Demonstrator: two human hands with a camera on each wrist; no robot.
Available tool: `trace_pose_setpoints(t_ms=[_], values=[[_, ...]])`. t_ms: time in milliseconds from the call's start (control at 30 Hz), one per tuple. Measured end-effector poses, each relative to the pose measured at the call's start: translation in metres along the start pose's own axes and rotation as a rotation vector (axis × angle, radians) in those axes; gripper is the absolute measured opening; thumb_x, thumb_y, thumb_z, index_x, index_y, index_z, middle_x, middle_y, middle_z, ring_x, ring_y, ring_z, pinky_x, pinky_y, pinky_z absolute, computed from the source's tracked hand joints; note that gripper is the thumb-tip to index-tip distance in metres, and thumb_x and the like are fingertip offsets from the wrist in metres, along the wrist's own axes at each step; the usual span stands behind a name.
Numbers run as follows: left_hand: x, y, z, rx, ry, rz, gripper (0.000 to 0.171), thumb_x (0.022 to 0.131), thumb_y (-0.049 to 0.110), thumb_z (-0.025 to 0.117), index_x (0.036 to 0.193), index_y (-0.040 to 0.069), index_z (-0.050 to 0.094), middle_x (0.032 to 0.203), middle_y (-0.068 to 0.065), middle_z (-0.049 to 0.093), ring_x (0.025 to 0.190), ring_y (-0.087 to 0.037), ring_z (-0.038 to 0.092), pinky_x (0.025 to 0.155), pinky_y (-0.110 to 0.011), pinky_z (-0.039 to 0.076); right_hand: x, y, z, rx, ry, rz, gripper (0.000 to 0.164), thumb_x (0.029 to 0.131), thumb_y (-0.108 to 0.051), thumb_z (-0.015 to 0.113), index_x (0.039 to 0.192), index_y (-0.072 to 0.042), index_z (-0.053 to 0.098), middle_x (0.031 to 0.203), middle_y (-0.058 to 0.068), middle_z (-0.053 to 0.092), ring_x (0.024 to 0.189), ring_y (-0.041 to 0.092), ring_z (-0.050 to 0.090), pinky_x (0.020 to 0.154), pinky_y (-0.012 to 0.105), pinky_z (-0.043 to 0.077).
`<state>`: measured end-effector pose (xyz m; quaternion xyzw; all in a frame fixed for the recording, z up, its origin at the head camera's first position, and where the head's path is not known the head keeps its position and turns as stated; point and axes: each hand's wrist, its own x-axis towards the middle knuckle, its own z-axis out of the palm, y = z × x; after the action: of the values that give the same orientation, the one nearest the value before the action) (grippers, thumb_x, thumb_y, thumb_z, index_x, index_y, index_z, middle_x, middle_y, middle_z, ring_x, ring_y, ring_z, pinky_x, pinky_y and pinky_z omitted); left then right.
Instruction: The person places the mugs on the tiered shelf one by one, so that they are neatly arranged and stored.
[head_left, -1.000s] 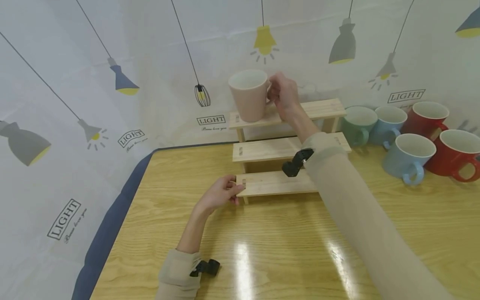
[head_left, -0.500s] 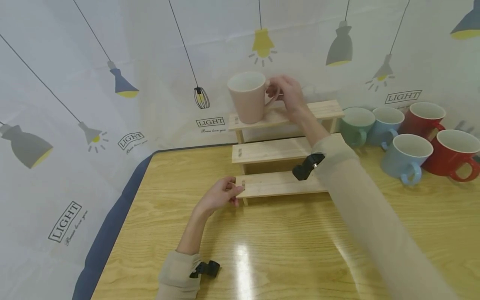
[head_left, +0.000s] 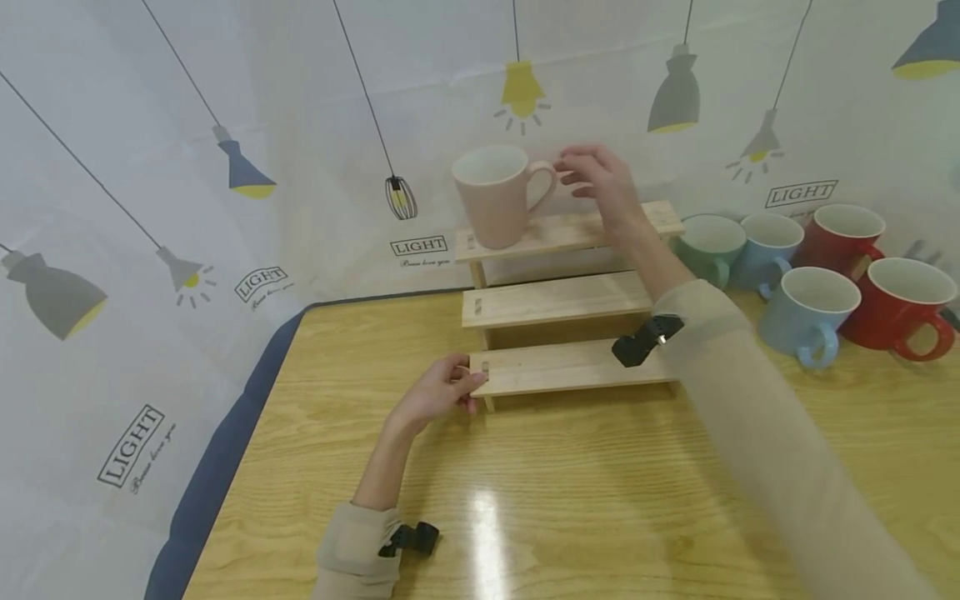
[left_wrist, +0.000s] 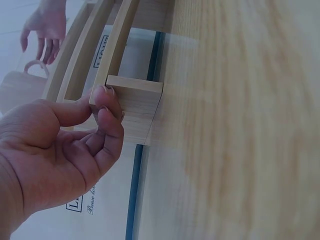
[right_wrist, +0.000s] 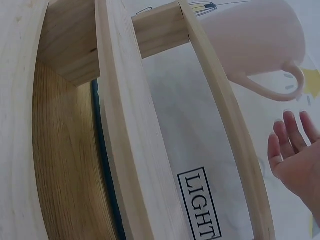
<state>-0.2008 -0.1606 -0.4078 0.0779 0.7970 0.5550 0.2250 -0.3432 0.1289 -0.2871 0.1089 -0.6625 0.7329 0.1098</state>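
Note:
A pale pink mug stands upright at the left end of the top step of a three-step wooden rack, its handle pointing right. Just right of that handle is my right hand, apart from the mug, with fingers loosely extended and nothing in them. The right wrist view also shows a gap between the fingers and the mug's handle. My left hand pinches the left end of the lowest step between thumb and fingers. In the left wrist view the thumb and fingertips meet at the board's corner.
Right of the rack stand a green mug, two light blue mugs and two red mugs, close together. A white cloth printed with lamps hangs behind the wooden table.
My right hand has let go of the pink mug's handle and moved off to the right. The mug stays on the top step. My left hand keeps its hold on the rack.

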Motion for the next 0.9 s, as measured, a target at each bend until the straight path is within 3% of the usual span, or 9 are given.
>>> trace_pose_setpoints(t_ms=[267,600,900], values=[[0.001,-0.002,-0.001,-0.002,-0.008,0.008,0.065,0.106,0.014,0.055,0.154,-0.012,0.020,0.124,-0.026,0.057,0.072,-0.018,0.064,0.080,-0.037,0.056,-0.009,-0.007,-0.025,-0.004,0.007,-0.031,0.020,0.103,-0.021,0.057,0.116,-0.007,0.064,0.113,0.008,0.068,0.105,0.025,0.059,0.092,0.036,0.044],[0.002,-0.004,-0.002,-0.011,-0.013,0.008,0.066,0.106,0.015,0.057,0.154,-0.011,0.021,0.126,-0.027,0.056,0.072,-0.018,0.064,0.081,-0.035,0.055,-0.023,-0.012,-0.058,0.048,0.030,-0.085,0.012,0.101,-0.012,0.059,0.110,-0.008,0.067,0.102,0.001,0.070,0.096,0.020,0.063,0.082,0.026,0.047],[0.002,-0.003,-0.002,-0.021,-0.020,0.005,0.066,0.106,0.015,0.057,0.154,-0.011,0.020,0.125,-0.026,0.057,0.073,-0.017,0.064,0.083,-0.037,0.055,-0.037,-0.010,-0.095,-0.010,0.063,-0.114,0.015,0.102,-0.016,0.060,0.113,-0.008,0.066,0.104,0.001,0.070,0.097,0.018,0.063,0.084,0.025,0.046]])
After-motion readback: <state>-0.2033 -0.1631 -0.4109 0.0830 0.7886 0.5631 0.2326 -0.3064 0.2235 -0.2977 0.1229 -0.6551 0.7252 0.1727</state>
